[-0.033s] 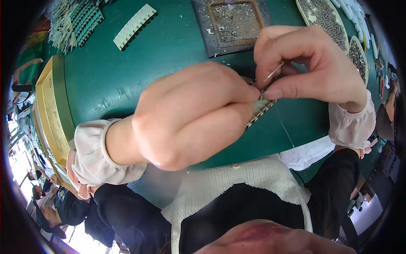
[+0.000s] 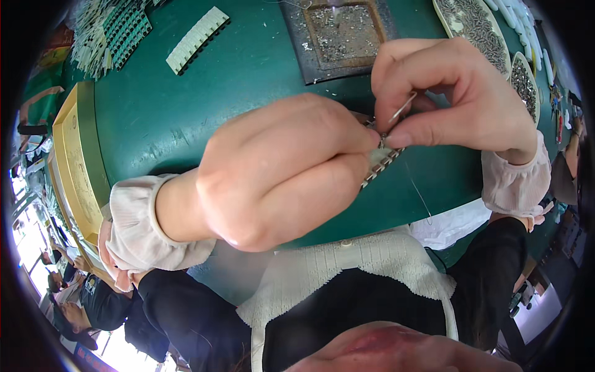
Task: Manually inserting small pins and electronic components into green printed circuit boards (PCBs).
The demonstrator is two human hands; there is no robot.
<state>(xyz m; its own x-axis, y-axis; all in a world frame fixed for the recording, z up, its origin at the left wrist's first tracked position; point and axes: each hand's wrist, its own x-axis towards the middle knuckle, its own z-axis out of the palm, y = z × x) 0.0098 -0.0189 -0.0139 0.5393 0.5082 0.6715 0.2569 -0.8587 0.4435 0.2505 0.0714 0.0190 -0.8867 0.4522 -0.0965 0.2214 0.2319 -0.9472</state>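
My left hand (image 2: 285, 170) is closed, palm down, over a short strip of small parts with a row of metal pieces along its edge (image 2: 384, 164). Only the strip's right end shows; the hand covers the rest. At that end, my right hand (image 2: 455, 96) pinches with thumb and forefinger, touching the left fingertips. A thin, shiny metal pin or wire (image 2: 404, 107) sticks up from between its fingers. What lies right under the fingertips is too small to make out. Below the right hand a fine wire (image 2: 421, 197) hangs, hooked at its lower end.
A dark, square tray (image 2: 313, 59) with metal bits lies at the back. Two pale dishes of small metal parts (image 2: 474, 28) (image 2: 524, 87) stand at right, near white tubes (image 2: 527, 37). A pale strip (image 2: 198, 40), green boards (image 2: 127, 31) and a yellow box (image 2: 77, 155) lie left.
The metal pin or wire in my right fingers has tilted slightly and shows more plainly. My left hand has dipped a very little; otherwise things stay as they were.
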